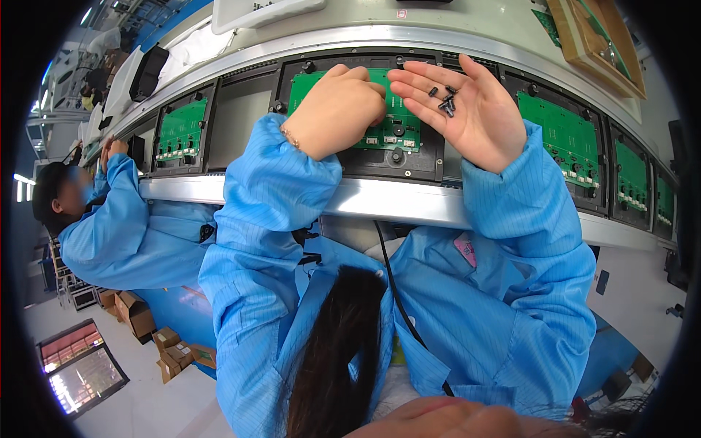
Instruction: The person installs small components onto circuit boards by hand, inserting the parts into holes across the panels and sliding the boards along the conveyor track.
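Green circuit board (398,131) seated in black carrier tray (427,164) on conveyor line, left hand (337,109) fingers curled down onto board, right hand (467,109) flat open, palm up, cradling small black components (445,102), co-worker's blue sleeve (109,219) at far left.

A co-worker in a blue striped smock (120,233) leans at the left of the conveyor's silver metal rail (409,201), near a green circuit board in a black tray (181,130). More green boards in black trays (566,139) run along the right. Brown cardboard boxes (135,314) sit on the pale floor, and a wooden-framed tray (595,47) rests beyond the line
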Motion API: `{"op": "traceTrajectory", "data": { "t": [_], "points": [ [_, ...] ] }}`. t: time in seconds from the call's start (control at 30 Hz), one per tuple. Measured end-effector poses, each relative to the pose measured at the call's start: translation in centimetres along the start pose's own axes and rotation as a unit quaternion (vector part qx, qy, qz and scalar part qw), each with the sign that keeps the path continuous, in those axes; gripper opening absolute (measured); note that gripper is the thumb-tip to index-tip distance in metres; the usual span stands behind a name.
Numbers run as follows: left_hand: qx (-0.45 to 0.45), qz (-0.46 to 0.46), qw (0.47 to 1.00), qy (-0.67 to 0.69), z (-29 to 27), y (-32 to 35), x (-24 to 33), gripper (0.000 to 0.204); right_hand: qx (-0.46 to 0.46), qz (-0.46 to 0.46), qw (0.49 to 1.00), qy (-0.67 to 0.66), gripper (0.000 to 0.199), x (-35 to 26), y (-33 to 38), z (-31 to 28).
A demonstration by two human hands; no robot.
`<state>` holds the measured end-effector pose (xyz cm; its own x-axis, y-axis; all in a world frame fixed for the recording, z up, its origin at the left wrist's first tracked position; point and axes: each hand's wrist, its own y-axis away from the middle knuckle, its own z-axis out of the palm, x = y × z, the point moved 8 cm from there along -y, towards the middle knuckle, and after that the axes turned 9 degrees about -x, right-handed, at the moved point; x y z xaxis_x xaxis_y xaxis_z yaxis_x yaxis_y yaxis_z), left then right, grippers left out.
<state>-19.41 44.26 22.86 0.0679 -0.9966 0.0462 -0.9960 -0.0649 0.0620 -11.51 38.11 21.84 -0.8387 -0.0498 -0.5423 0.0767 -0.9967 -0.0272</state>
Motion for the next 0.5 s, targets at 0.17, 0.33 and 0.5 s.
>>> {"op": "traceTrajectory", "data": {
  "t": [0.17, 0.33, 0.5],
  "points": [
    [-0.052, 0.041, 0.998, 0.023, 1.0, -0.6, -0.8, 0.006, -0.005, -0.006, 1.0, -0.014, 0.057, -0.1, -0.2, 0.1],
    [-0.014, 0.081, 0.993, 0.084, 1.2, -0.2, -0.7, 0.005, -0.021, -0.024, 0.998, -0.045, 0.054, -0.4, -0.2, 0.1],
    [0.036, 0.033, 0.996, 0.076, 0.5, 0.5, -0.8, 0.004, -0.01, -0.025, 0.999, -0.032, 0.055, -0.5, -0.3, -0.2]
  ]
}}
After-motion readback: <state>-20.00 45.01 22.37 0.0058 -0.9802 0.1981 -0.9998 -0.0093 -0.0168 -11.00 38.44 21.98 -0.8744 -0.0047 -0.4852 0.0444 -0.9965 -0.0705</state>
